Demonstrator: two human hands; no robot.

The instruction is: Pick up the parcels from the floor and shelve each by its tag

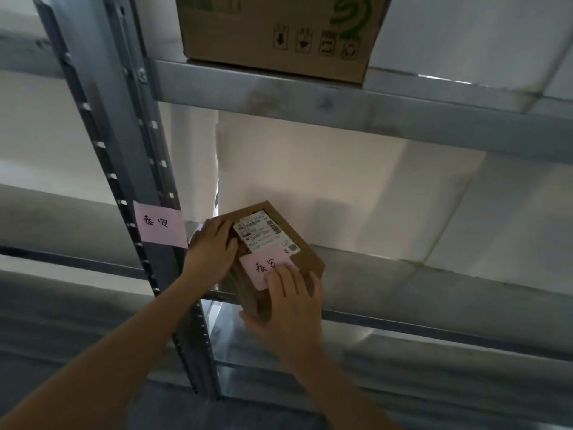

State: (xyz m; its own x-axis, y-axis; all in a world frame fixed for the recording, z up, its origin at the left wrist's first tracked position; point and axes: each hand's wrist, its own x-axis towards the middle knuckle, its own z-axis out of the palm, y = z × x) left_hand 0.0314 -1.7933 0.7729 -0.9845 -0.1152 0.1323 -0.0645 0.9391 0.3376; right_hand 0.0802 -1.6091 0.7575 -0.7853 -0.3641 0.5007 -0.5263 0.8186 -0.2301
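Observation:
A small brown cardboard parcel rests at the left end of the middle metal shelf, partly over its front edge. It carries a white shipping label and a pink handwritten tag. My left hand grips the parcel's left side. My right hand holds its near corner, fingers lying over the pink tag. A matching pink tag with the same handwriting is stuck on the shelf's grey upright post, just left of the parcel.
A larger cardboard box with green print and handling symbols stands on the shelf above. White wall panels sit behind the rack. A lower shelf shows below my right hand. To the right of the parcel the middle shelf surface is bare.

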